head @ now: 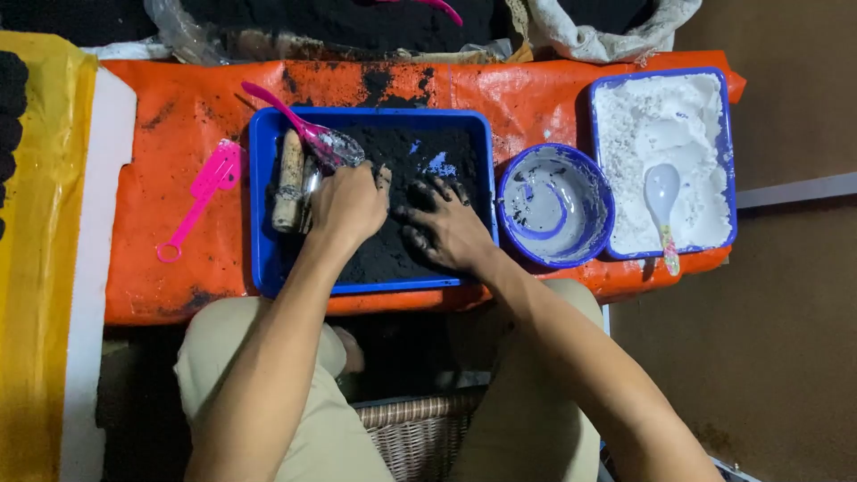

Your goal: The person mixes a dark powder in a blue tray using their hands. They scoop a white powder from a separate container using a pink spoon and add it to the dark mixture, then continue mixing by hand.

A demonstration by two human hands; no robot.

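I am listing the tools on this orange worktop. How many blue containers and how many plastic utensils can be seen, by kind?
Blue trays: 2, one with dark powder, one with white powder
Blue bowl: 1
Pink spoon: 1
Pink spatula: 1
White spoon: 1
Total: 6

- Left hand (350, 203) and right hand (446, 228) pressed flat into black powder (420, 156) in a blue tray (261, 205).
- Pink scoop (308, 129) lay beside them.

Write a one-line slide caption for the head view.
Both hands, left hand and right hand, press into black powder in a blue tray.
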